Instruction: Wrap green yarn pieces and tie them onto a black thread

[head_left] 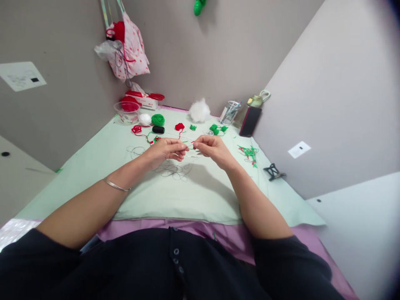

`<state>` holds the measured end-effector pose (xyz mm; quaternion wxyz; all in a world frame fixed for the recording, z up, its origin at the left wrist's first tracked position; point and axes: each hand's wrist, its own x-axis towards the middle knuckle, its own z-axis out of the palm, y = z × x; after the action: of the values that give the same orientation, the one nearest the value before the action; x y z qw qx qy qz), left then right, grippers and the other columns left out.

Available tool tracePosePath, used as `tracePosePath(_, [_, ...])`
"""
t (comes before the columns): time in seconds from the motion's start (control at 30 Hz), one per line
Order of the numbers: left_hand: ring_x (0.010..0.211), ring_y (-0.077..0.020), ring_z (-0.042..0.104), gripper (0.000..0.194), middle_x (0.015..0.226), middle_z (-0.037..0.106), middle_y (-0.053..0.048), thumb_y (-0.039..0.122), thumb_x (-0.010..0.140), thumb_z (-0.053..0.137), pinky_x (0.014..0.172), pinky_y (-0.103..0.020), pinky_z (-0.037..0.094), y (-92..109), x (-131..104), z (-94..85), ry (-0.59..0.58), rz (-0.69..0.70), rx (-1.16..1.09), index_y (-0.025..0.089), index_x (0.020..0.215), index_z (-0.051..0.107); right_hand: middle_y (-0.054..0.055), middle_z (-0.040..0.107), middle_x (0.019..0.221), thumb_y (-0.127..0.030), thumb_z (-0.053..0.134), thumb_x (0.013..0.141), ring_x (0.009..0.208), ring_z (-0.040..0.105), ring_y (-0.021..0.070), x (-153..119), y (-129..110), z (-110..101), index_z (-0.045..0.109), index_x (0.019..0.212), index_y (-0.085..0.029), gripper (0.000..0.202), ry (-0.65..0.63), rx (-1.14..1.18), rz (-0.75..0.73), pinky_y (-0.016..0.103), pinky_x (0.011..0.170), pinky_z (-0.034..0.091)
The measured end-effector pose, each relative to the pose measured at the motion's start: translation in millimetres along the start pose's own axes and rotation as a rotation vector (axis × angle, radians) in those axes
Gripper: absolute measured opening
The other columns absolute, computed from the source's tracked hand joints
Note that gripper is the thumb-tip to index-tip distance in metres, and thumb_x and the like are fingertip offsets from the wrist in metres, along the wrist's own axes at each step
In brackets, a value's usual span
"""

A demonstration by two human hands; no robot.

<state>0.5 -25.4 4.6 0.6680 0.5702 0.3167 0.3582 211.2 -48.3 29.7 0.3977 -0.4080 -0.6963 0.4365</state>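
Over the pale green cloth, my left hand and my right hand are close together, fingertips almost meeting. Thumb and forefinger of my left hand pinch a fine thread that spans the small gap. My right hand is also closed in a pinch, with a tiny red strand end at its fingertips. Pointed metal tips, perhaps of small scissors, stick out below the right fingers. A thin needle-like line shows under the gap, too fine to be sure of. Loose dark thread lies in loops below and left of my hands.
Behind my hands are a green yarn ball, a black thread spool, red yarn and white stuffing. A plastic tub stands left. Right are a phone, green strands and a black clip.
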Motion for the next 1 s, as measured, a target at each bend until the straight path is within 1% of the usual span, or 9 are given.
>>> tracePosePath(0.23, [0.068,-0.0115,0.061,0.023,0.08,0.065,-0.005,0.035,0.076,0.075,0.068,-0.027,0.052,-1.5,0.2,-2.2,-0.013,-0.001,-0.004,0.013,0.08,0.072,-0.007,0.041,0.052,-0.038,0.066,0.082,0.049,0.031,0.0057,0.6,0.3,-0.6,0.063,0.075,-0.014,0.024,0.014,0.055,-0.008,0.022,0.048,0.022])
tracePosePath(0.43, [0.068,-0.0114,0.061,0.024,0.08,0.064,-0.004,0.036,0.076,0.075,0.068,-0.027,0.051,-1.3,0.6,-2.8,-0.034,-0.003,-0.005,0.013,0.081,0.071,-0.007,0.042,0.051,-0.037,0.066,0.083,0.049,0.031,0.0058,1.0,1.1,-1.6,0.064,0.077,-0.014,0.024,0.01,0.053,-0.025,0.022,0.048,0.022])
tracePosePath(0.57, [0.066,-0.0113,0.059,0.024,0.073,0.06,-0.002,0.036,0.076,0.074,0.065,-0.027,0.05,-0.1,0.1,-1.3,-0.024,-0.008,0.006,0.012,0.076,0.067,-0.007,0.04,0.051,-0.041,0.067,0.084,0.049,0.03,0.006,0.6,1.5,-1.7,0.063,0.077,-0.015,0.028,-0.007,0.042,-0.018,0.023,0.048,0.022])
tracePosePath(0.63, [0.065,-0.0101,0.057,0.024,0.072,0.058,-0.001,0.035,0.076,0.073,0.064,-0.025,0.049,0.2,0.0,-0.7,-0.01,0.016,-0.004,0.013,0.073,0.065,-0.007,0.038,0.05,-0.047,0.062,0.087,0.049,0.03,0.0064,0.1,1.4,-2.2,0.063,0.077,-0.015,0.035,-0.046,0.034,-0.025,0.023,0.05,0.023])
tracePosePath(0.73, [0.068,-0.01,0.057,0.02,0.073,0.059,0.0,0.031,0.076,0.071,0.066,-0.024,0.05,1.7,0.4,-2.3,0.051,0.069,-0.071,0.013,0.072,0.063,-0.005,0.042,0.051,-0.058,0.046,0.094,0.05,0.033,0.0075,-0.5,1.7,-3.6,0.065,0.079,-0.014,0.05,-0.147,0.038,-0.009,0.024,0.052,0.027])
tracePosePath(0.8, [0.078,-0.0117,0.061,0.015,0.08,0.064,-0.002,0.027,0.075,0.07,0.073,-0.025,0.053,4.7,1.1,-6.2,0.112,0.102,-0.151,0.013,0.074,0.064,-0.003,0.046,0.053,-0.061,0.043,0.094,0.051,0.036,0.0078,-0.6,2.6,-4.6,0.066,0.082,-0.014,0.054,-0.2,0.051,0.028,0.024,0.051,0.027])
tracePosePath(0.9, [0.093,-0.0156,0.066,0.008,0.094,0.069,-0.006,0.019,0.075,0.066,0.084,-0.027,0.055,14.2,1.9,-17.3,0.209,0.146,-0.324,0.013,0.071,0.062,-0.005,0.045,0.054,-0.054,0.055,0.09,0.051,0.033,0.007,0.1,4.6,-6.4,0.066,0.084,-0.014,0.043,-0.217,0.087,0.062,0.023,0.05,0.024])
tracePosePath(0.93, [0.095,-0.0164,0.067,0.008,0.095,0.069,-0.007,0.016,0.076,0.064,0.085,-0.028,0.055,18.7,1.9,-22.5,0.239,0.163,-0.387,0.013,0.07,0.06,-0.005,0.043,0.053,-0.051,0.06,0.089,0.05,0.032,0.0066,0.4,5.2,-7.4,0.066,0.084,-0.014,0.038,-0.213,0.103,0.067,0.023,0.05,0.023])
tracePosePath(1.0, [0.095,-0.0158,0.067,0.012,0.092,0.069,-0.007,0.011,0.077,0.058,0.081,-0.024,0.056,28.7,0.8,-35.0,0.29,0.201,-0.494,0.013,0.066,0.055,-0.006,0.041,0.052,-0.047,0.065,0.086,0.049,0.029,0.006,1.4,5.9,-10.8,0.065,0.082,-0.014,0.033,-0.194,0.136,0.074,0.023,0.05,0.022])
